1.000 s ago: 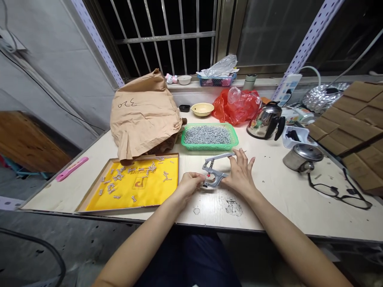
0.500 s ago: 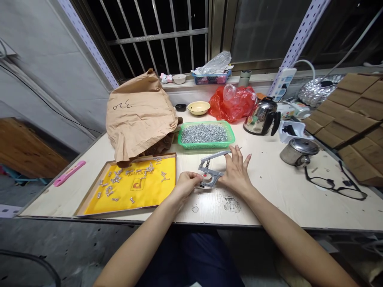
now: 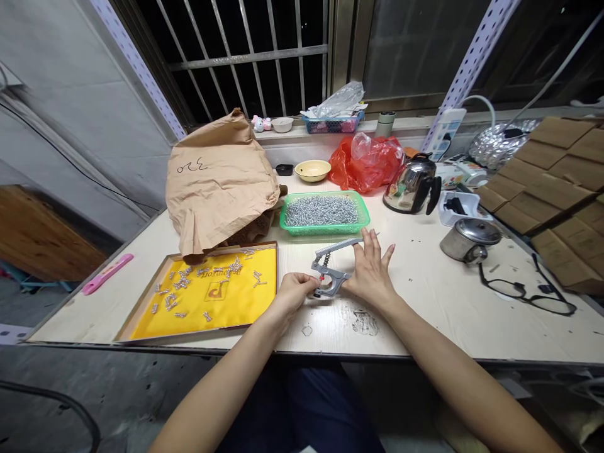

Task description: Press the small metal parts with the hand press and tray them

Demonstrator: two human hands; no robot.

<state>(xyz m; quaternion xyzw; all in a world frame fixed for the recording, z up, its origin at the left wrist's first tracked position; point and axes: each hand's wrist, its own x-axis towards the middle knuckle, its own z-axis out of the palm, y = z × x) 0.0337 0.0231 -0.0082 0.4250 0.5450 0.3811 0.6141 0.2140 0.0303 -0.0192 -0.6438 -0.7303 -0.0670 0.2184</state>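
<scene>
- One left hand (image 3: 293, 294) and one right hand (image 3: 372, 270), two in all.
- One grey hand tool (image 3: 336, 275).
- One green basket (image 3: 325, 231) and one blue basket (image 3: 333, 126).
- Small metal pieces (image 3: 323, 211) beyond counting (those in the tray overlap too, so even there I have no sure number).
- One shallow tray (image 3: 250, 309).
- One cream bowl (image 3: 312, 170) and one white bowl (image 3: 282, 125).
- One brown paper bag (image 3: 221, 179).
- One kettle (image 3: 408, 187), one lidded metal pot (image 3: 460, 245).
- One pair of glasses (image 3: 523, 296).

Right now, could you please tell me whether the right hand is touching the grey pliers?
Touching: the head view shows the right hand holding the grey pliers by both handles.
</scene>
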